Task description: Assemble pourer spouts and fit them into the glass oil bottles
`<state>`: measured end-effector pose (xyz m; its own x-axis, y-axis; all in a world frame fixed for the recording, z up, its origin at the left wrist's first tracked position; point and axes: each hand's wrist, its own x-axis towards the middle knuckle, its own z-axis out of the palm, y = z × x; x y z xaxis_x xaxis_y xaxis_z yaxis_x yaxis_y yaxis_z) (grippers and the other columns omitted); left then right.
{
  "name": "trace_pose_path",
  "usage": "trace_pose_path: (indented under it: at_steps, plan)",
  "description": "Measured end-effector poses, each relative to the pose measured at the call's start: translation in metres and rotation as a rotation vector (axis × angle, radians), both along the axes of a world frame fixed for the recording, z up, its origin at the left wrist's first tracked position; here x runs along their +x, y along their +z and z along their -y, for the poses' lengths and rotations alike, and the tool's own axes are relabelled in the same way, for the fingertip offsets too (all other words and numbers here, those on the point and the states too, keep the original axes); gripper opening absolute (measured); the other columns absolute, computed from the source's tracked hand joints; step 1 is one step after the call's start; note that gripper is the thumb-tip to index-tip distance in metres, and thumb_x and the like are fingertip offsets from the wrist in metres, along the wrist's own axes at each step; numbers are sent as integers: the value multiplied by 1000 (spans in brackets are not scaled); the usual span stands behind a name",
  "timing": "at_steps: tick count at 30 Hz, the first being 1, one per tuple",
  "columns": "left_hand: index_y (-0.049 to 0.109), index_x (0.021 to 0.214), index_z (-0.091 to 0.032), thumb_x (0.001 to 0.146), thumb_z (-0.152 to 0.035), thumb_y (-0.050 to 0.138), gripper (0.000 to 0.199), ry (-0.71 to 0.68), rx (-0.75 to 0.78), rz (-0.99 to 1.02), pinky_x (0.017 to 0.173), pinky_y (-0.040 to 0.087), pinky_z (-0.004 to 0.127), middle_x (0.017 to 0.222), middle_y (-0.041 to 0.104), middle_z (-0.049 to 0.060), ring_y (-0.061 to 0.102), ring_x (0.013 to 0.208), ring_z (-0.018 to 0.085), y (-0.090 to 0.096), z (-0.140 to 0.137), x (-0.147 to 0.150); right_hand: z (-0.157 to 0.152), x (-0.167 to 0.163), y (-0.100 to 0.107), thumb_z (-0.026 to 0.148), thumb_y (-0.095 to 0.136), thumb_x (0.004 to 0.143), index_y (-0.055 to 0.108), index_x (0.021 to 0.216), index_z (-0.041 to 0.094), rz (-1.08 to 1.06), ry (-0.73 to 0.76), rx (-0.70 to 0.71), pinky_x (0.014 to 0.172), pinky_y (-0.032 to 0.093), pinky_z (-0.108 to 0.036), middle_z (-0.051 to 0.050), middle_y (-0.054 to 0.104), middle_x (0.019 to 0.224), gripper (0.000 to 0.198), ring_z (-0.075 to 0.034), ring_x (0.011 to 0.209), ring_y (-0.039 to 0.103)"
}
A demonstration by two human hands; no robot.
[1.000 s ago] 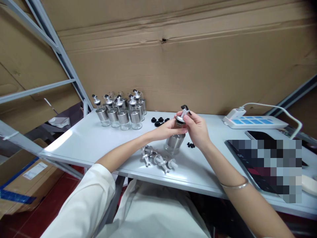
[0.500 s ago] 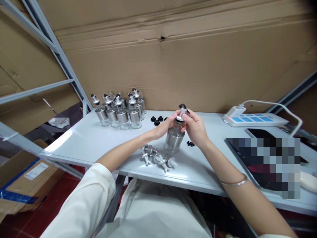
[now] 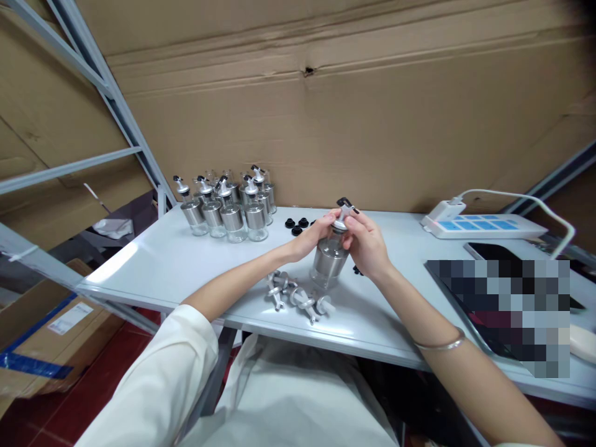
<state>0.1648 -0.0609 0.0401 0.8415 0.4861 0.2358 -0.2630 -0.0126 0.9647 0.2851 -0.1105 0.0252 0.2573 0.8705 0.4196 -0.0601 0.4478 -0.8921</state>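
A glass oil bottle (image 3: 329, 261) with a steel band stands slightly tilted on the table in front of me. In its neck sits a silver pour spout (image 3: 343, 217) with a black flip cap. My left hand (image 3: 313, 239) grips the spout's base and the bottle neck from the left, fingers closed. From the other side my right hand (image 3: 370, 245) is closed around the same spout base, thumb against it. Loose silver pour spouts (image 3: 298, 297) lie just in front of the bottle. Black stoppers (image 3: 297, 226) rest behind my left hand, and small black pieces (image 3: 357, 270) are partly hidden by my right hand.
Several bottles with spouts (image 3: 233, 217) stand grouped at the back left of the white table (image 3: 153, 267). A power strip (image 3: 484, 225) with a plugged-in charger, a phone (image 3: 493, 251) and a blurred-out device lie on the right. A cardboard wall (image 3: 326, 124) rises behind.
The bottle tilts slightly more, and my right hand has shifted a little so that it covers part of the small black pieces. Both hands keep their grip; the view has moved slightly.
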Motion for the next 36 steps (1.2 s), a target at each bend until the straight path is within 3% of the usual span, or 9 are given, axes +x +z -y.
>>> trace_pose_path:
  at_steps: [6, 12, 19, 26, 36]
  plan:
    - [52, 100, -17, 89, -43, 35, 33, -32, 62, 65, 74, 49, 31, 78, 67, 6, 65, 85, 22, -2, 1, -1, 0, 1, -4, 64, 72, 63, 67, 77, 24, 13, -1, -6, 37, 26, -24, 7, 47, 49, 42, -7, 37, 31]
    - [49, 86, -19, 85, -40, 40, 23, -23, 15, 64, 77, 51, 34, 75, 67, 6, 66, 88, 24, -3, 1, -1, 1, 1, -9, 64, 70, 66, 67, 78, 25, 50, 11, 3, 39, 30, -25, 8, 39, 43, 41, -9, 38, 32]
    - [44, 81, -20, 79, -42, 44, 22, -31, -31, 84, 81, 51, 35, 73, 65, 5, 64, 91, 24, -6, 0, -1, 0, 0, -11, 63, 66, 70, 67, 84, 25, 89, -22, 22, 40, 28, -25, 5, 51, 54, 41, -8, 39, 32]
    - [33, 74, -22, 68, -46, 53, 32, -31, -74, 97, 76, 53, 33, 70, 62, 2, 65, 89, 24, -7, 0, 0, 1, -6, -8, 57, 67, 68, 64, 83, 22, 27, -26, 3, 38, 20, -23, 7, 47, 52, 39, -6, 39, 28]
    - [30, 72, -22, 72, -38, 50, 26, 6, -146, 88, 83, 53, 35, 77, 64, 3, 65, 97, 24, -9, 0, -1, 1, -8, -9, 49, 67, 67, 63, 78, 22, 11, -8, -4, 43, 20, -23, 9, 36, 46, 29, -7, 41, 25]
